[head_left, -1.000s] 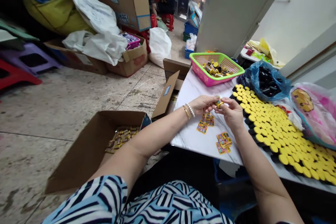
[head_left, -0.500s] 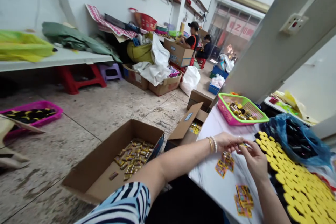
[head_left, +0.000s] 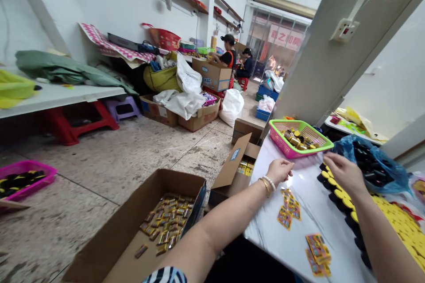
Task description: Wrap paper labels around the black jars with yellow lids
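Note:
My left hand [head_left: 280,170], with a bead and a gold bracelet at the wrist, hovers over the white tabletop [head_left: 308,194] with its fingers curled. It is just short of the pink and green basket [head_left: 282,147], which holds small yellow-capped jars. What it holds, if anything, is hidden. My right hand [head_left: 345,171] stretches leftward, fingers extended, over the near end of the rows of yellow-capped black jars [head_left: 341,196]. Two small heaps of printed stickers [head_left: 288,210] [head_left: 318,252] lie on the tabletop between my arms.
A blue bag of black jars [head_left: 375,163] sits behind the rows. On the floor to the left are an open carton of small packets [head_left: 162,225], a smaller open box [head_left: 237,163] and a pink tray [head_left: 23,177]. Two people [head_left: 229,55] work at the back.
My hands were together on a small yellow-capped jar; they have parted, the left toward the basket, the right toward the jar rows. My head has lifted, showing more of the room.

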